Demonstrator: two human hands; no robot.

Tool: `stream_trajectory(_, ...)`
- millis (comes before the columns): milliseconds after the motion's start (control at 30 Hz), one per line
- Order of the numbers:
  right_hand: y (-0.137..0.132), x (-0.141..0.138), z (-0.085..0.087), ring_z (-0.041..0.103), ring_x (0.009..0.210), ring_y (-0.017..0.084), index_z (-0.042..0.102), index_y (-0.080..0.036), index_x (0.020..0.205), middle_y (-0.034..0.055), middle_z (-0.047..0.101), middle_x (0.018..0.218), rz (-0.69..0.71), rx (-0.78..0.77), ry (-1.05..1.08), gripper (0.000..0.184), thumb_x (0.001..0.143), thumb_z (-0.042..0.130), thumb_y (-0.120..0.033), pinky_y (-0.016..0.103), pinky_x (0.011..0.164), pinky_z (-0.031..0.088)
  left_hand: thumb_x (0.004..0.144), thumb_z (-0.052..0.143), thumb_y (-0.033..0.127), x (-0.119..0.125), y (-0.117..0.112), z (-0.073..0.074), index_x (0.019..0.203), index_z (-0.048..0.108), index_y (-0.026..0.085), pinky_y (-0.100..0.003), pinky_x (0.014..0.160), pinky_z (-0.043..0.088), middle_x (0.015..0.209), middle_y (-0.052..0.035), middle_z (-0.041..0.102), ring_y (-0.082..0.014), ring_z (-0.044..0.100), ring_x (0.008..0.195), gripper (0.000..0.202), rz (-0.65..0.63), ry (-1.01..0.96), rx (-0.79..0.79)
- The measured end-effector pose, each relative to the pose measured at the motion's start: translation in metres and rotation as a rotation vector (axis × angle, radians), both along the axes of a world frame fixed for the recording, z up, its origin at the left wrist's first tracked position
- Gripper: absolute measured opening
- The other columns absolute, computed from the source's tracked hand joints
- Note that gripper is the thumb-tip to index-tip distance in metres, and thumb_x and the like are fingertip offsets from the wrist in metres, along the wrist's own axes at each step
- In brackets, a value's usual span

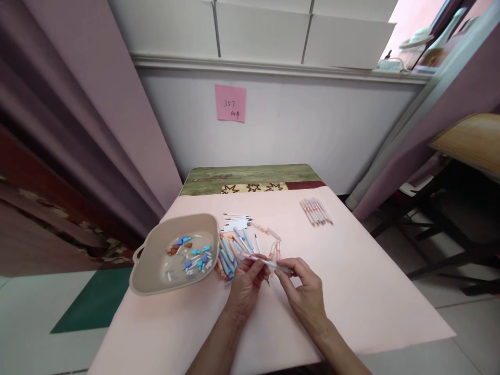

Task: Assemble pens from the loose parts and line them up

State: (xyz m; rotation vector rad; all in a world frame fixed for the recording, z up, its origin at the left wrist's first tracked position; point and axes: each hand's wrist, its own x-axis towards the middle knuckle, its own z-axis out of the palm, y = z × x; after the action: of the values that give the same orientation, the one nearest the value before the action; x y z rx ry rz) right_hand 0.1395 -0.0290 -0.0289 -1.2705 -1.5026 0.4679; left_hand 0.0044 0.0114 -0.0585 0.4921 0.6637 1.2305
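Both hands hold one pale pen (269, 261) crosswise above the table. My left hand (249, 281) pinches its pinkish barrel, while my right hand (300, 286) grips the greyish end between thumb and fingers. Under and beyond my left hand lies a heap of blue and orange pen barrels (230, 252). Thin white refills with dark tips (236, 223) are laid out behind that heap. Some loose pen parts with pink markings (274, 250) rest just past my hands. At the right, several assembled-looking pens (316, 212) lie side by side in a row.
A beige basin (150, 260) on the left holds small blue, brown and white plastic pieces. Pale pink paper or cloth (375, 312) covers most of the table. Behind it stands a white wall with a pink note (230, 103). A dark chair (464, 224) is at the right.
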Motion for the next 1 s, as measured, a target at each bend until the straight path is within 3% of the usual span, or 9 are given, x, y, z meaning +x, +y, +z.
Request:
stream_trajectory(200,-0.0009,-0.0008,0.0025,0.063,0.070,0.015,0.067,-0.021,0.092,0.0039,0.068,0.082,-0.025,0.000,-0.045,0.010,0.087,0.060,-0.025,0.025,0.063,0.051,0.071,0.076,0.020,0.0003,-0.0010,-0.0001,0.081,0.071,0.013,-0.019,0.055,0.045,0.065,-0.0013,0.064,-0.0091,0.058,0.058,0.013,-0.008,0.005,0.022)
stream_trajectory(333,-0.0010,0.0026,0.0017,0.057,0.054,0.012,0.066,-0.020,0.073,0.0010,0.064,0.065,-0.062,-0.134,-0.146,0.025,0.089,0.056,-0.035,0.021,0.052,0.045,0.071,0.076,0.019,-0.0003,-0.0022,0.0017,0.081,0.071,0.013,-0.019,0.055,0.045,0.066,-0.0017,0.065,-0.0085,0.057,0.057,0.013,-0.030,0.016,0.035)
stream_trajectory(433,-0.0016,0.0027,-0.0002,0.058,0.054,0.012,0.066,-0.020,0.092,0.0000,0.065,0.070,-0.059,-0.167,-0.139,0.022,0.084,0.063,-0.040,0.021,0.054,0.047,0.070,0.076,0.019,-0.0008,-0.0019,0.0018,0.082,0.071,0.012,-0.019,0.057,0.045,0.067,-0.0017,0.065,-0.0086,0.057,0.059,0.014,-0.030,0.009,0.025)
stream_trajectory(533,-0.0021,0.0008,-0.0012,0.061,0.061,0.013,0.057,-0.019,0.110,0.0018,0.066,0.082,-0.068,-0.096,-0.091,0.035,0.081,0.065,-0.038,0.022,0.061,0.051,0.071,0.076,0.019,-0.0011,-0.0005,0.0008,0.082,0.071,0.013,-0.019,0.057,0.045,0.067,-0.0013,0.064,-0.0088,0.057,0.060,0.013,-0.021,-0.009,0.027)
stream_trajectory(633,-0.0015,0.0008,-0.0004,0.059,0.058,0.012,0.060,-0.020,0.086,0.0007,0.064,0.071,-0.045,-0.101,-0.119,0.016,0.089,0.055,-0.035,0.021,0.057,0.048,0.073,0.075,0.019,-0.0011,0.0006,-0.0007,0.082,0.071,0.013,-0.019,0.056,0.044,0.066,-0.0011,0.064,-0.0082,0.056,0.058,0.012,-0.025,-0.020,0.043)
stream_trajectory(700,-0.0004,0.0022,0.0003,0.055,0.051,0.011,0.060,-0.020,0.073,-0.0014,0.060,0.060,-0.035,-0.162,-0.146,0.024,0.090,0.053,-0.036,0.019,0.052,0.044,0.073,0.074,0.019,-0.0010,0.0006,-0.0016,0.083,0.071,0.013,-0.019,0.056,0.044,0.067,-0.0012,0.064,-0.0083,0.057,0.058,0.011,-0.036,-0.021,0.043)
stream_trajectory(800,0.0009,0.0037,0.0006,0.058,0.053,0.011,0.064,-0.020,0.093,-0.0015,0.063,0.066,-0.032,-0.163,-0.140,0.021,0.085,0.061,-0.039,0.020,0.055,0.046,0.074,0.074,0.018,-0.0008,-0.0001,-0.0028,0.084,0.071,0.014,-0.019,0.058,0.045,0.069,-0.0013,0.065,-0.0084,0.057,0.060,0.012,-0.044,-0.026,0.031)
stream_trajectory(867,0.0010,0.0035,0.0003,0.062,0.062,0.012,0.059,-0.019,0.108,0.0004,0.067,0.077,-0.017,-0.111,-0.121,0.032,0.082,0.064,-0.036,0.021,0.062,0.049,0.073,0.074,0.018,-0.0009,-0.0005,-0.0037,0.084,0.071,0.014,-0.019,0.058,0.045,0.071,-0.0016,0.065,-0.0081,0.058,0.061,0.012,-0.038,-0.029,0.026)
stream_trajectory(1000,-0.0002,0.0029,-0.0009,0.060,0.058,0.012,0.062,-0.020,0.080,0.0004,0.065,0.069,0.003,-0.155,-0.144,0.020,0.091,0.052,-0.034,0.020,0.057,0.047,0.073,0.074,0.018,-0.0009,-0.0007,-0.0056,0.085,0.070,0.013,-0.019,0.057,0.045,0.073,-0.0017,0.065,-0.0081,0.057,0.059,0.013,-0.032,-0.012,0.035)
